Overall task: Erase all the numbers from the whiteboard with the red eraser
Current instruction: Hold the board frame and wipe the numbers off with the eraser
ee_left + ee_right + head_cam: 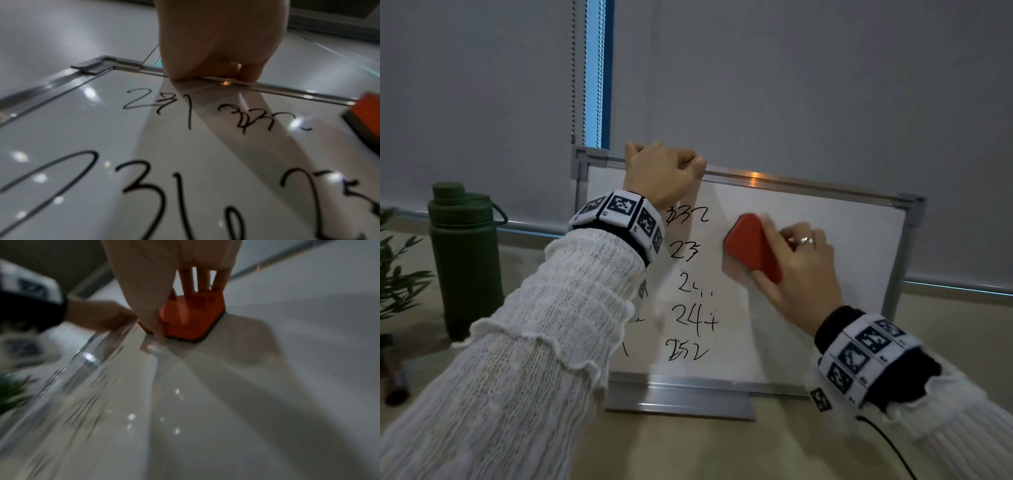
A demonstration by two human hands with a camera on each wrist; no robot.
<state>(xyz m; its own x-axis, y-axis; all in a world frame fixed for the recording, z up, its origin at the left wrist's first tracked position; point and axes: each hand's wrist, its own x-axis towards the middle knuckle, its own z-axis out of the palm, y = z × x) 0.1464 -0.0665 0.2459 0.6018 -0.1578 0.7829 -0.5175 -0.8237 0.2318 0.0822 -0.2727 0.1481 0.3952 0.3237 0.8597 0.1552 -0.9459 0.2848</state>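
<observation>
The left forearm hides the numbers [690, 284] at the board's [825, 240] 9 o'clock side in the head view; only a column near the middle reads there, about "23", "24", "252", with the top entry scribbled over. The left wrist view shows more handwriting, partly cut off at its lower edge. The right wrist view is smeared with blur, so writing there cannot be read.

The left hand [659, 174] is clenched over the board's top metal rim near 11 o'clock. The right hand [799, 263] grasps the eraser [751, 246], a red wedge-shaped block with a dark felt base, pressed flat on the glossy white surface just right of the numbers. A matte green bottle [464, 260] stands at 9 o'clock, with leaves [397, 274] cut off beyond it.
</observation>
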